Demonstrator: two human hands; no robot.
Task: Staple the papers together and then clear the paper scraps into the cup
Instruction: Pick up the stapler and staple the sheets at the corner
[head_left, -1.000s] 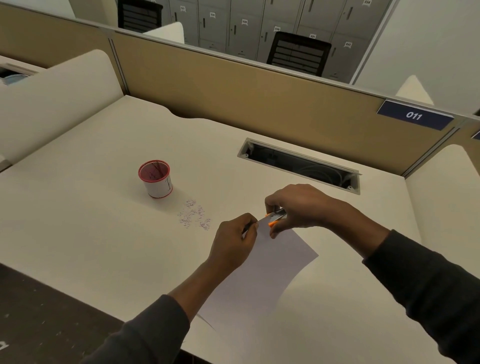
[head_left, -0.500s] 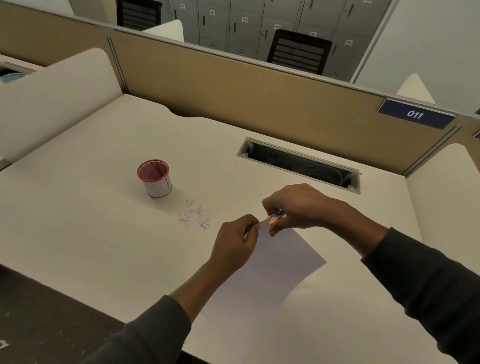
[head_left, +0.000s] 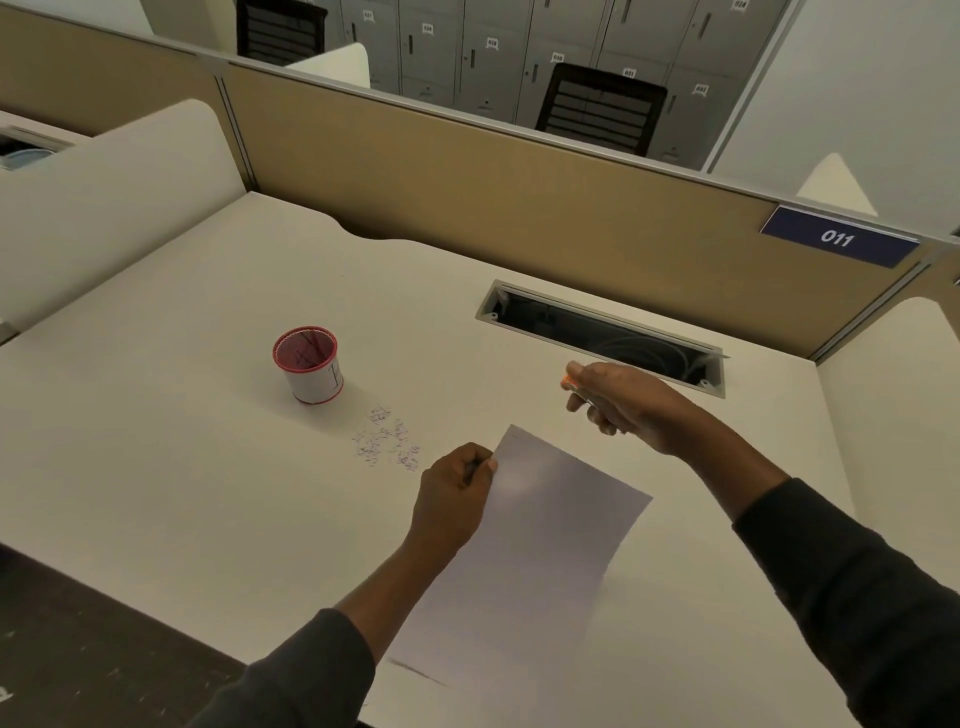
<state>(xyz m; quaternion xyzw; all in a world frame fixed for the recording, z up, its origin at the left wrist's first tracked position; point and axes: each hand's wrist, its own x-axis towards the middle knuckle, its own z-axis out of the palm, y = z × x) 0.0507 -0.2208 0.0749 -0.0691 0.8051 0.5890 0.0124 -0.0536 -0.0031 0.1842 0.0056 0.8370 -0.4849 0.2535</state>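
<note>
White papers (head_left: 540, 525) lie on the desk, their far left edge pinched by my left hand (head_left: 454, 493). My right hand (head_left: 618, 400) hovers past the papers' top corner, closed around a small orange stapler (head_left: 569, 383) of which only the tip shows. A little heap of paper scraps (head_left: 387, 439) lies on the desk left of the papers. Behind the scraps stands an upright white cup (head_left: 309, 364) with a red rim and red inside.
An open cable slot (head_left: 602, 332) with a metal frame is set into the white desk (head_left: 182, 415) behind my right hand. Tan partition walls (head_left: 467, 176) close the back, white dividers the sides. The desk's front edge drops to a dark floor at lower left.
My right hand has lifted the stapler off the papers' corner and moved it right and back. My left hand still grips the papers, which now lie flatter.
</note>
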